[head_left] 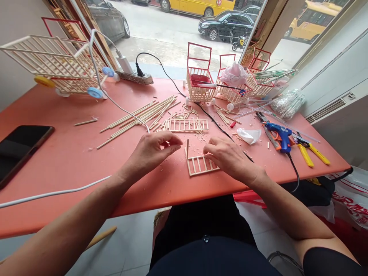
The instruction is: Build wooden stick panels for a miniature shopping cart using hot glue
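A small ladder-like frame of wooden sticks (198, 173) lies flat near the table's front edge. From its left end a short stick (188, 147) stands upright. My right hand (228, 157) is closed at the frame's right end, fingers curled onto its upper rail and covering that part. My left hand (156, 149) hovers just left of the upright stick, thumb and fingertips brought together in a pinch, with nothing visible in them. Behind both hands lies a second stick frame (189, 120), beside short cut sticks (184, 115).
Long sticks (138, 115) lie behind my left hand. Miniature stick carts (200, 82) stand at the back, a larger one (63, 61) at left. A blue glue gun (280, 134), yellow-handled pliers (312, 151) and crumpled tissue (249, 135) lie right. A phone (23, 149) and white cable (99, 76) are left.
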Available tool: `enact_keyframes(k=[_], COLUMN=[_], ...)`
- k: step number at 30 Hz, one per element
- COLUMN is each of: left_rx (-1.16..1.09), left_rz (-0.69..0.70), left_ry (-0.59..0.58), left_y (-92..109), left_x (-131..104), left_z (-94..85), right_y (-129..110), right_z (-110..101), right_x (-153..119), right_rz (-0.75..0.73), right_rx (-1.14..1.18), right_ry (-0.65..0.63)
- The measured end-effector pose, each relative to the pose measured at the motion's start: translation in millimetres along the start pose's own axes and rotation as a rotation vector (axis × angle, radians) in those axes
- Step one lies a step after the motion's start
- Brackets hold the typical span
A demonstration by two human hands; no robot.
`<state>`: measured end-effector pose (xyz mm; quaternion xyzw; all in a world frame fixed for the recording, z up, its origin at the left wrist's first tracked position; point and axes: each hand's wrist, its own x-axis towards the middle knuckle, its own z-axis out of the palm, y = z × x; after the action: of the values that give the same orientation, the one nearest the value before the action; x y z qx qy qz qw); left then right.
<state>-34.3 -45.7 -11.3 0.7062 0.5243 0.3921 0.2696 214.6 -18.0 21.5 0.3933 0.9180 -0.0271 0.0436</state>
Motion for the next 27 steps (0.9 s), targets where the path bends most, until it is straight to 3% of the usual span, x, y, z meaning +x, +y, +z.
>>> enact_keyframes(k=[8, 17, 27], left_rx=[-0.001, -0.004, -0.010], left_rz=[0.010, 0.019, 0.032], left_ry=[-0.012, -0.025, -0.032], left_y=[0, -2, -4], left_x=[0, 0, -1], left_z=[-0.2, 1.7, 0.8], right_y=[4, 3, 15], right_z=[3, -16, -6], right_x=[8, 19, 20], right_rz=[-0.075, -0.074, -0.124], right_rx=[-0.032, -0.130, -0.122], right_ry=[-0.062, -0.183, -0.094])
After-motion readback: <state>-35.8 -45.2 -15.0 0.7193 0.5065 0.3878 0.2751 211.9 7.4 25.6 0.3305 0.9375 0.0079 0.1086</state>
